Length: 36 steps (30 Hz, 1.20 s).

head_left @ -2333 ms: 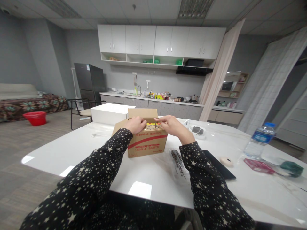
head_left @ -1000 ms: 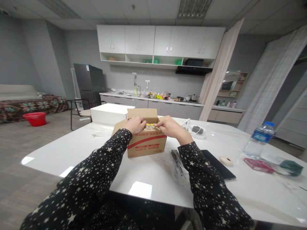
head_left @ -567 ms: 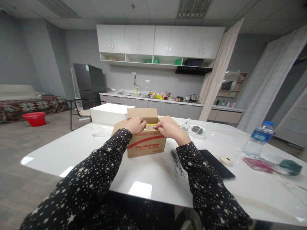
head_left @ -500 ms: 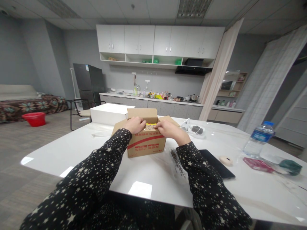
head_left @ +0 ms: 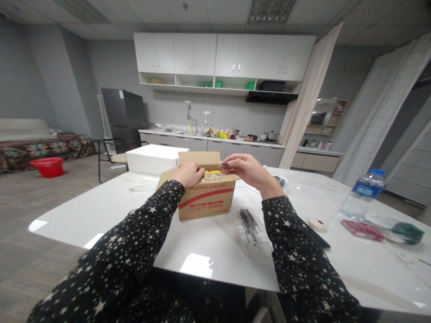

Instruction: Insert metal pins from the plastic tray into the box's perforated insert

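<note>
An open cardboard box with red print stands on the white table, its flaps up. My left hand is closed over its left upper edge, fingers curled. Several small silvery round heads show along the box's top, beside a yellow strip. Raised just above the right end of the box is my right hand, thumb and fingertips pinched together; what they hold, if anything, is too small to make out. A loose bundle of thin metal rods lies on clear plastic near my right forearm.
Behind the cardboard box is a white box. To the right on the table are a dark flat slab, a small beige round object, a water bottle and a pink packet.
My right hand has lifted off the box's top and moved up and to the right. My left hand stays on the box, and more of the metal rods shows.
</note>
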Motion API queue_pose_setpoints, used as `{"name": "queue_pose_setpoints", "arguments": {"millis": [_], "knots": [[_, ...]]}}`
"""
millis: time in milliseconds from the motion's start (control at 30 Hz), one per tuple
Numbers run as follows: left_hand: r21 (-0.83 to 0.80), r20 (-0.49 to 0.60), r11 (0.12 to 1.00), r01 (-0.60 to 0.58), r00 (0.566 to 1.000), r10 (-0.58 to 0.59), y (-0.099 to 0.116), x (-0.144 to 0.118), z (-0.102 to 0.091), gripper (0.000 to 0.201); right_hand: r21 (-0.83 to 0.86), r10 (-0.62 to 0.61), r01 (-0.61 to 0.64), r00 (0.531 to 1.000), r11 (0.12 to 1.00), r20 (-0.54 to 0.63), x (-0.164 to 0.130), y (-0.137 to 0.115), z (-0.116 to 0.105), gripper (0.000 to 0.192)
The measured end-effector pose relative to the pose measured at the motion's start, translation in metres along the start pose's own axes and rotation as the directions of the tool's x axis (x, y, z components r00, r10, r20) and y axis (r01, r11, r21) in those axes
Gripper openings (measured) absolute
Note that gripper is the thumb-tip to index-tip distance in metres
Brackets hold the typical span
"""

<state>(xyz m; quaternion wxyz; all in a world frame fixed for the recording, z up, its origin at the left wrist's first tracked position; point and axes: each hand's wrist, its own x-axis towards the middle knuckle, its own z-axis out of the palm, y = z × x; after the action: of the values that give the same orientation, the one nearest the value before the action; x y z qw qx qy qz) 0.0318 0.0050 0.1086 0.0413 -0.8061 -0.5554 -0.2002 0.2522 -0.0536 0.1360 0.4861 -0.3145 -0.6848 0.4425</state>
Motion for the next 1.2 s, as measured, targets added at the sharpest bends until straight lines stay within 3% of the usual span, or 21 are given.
{"name": "queue_pose_setpoints", "arguments": {"millis": [233, 700, 1200], "knots": [[-0.013, -0.001, 1.0, 0.005, 1.0, -0.005, 0.001, -0.002, -0.002, 0.047, 0.141, 0.057, -0.083, 0.982, 0.986, 0.181, -0.003, -0.001, -0.001, 0.023], [-0.018, 0.004, 1.0, 0.007, 1.0, -0.007, 0.001, -0.002, -0.001, 0.047, 0.173, 0.038, -0.087, 0.962, 0.981, 0.271, -0.008, -0.005, 0.002, 0.022], [-0.001, 0.019, 1.0, 0.003, 1.0, -0.003, 0.005, -0.005, -0.006, 0.047, 0.12, -0.079, 0.021, 0.858, 0.993, 0.507, -0.017, -0.015, 0.006, 0.023]]}}
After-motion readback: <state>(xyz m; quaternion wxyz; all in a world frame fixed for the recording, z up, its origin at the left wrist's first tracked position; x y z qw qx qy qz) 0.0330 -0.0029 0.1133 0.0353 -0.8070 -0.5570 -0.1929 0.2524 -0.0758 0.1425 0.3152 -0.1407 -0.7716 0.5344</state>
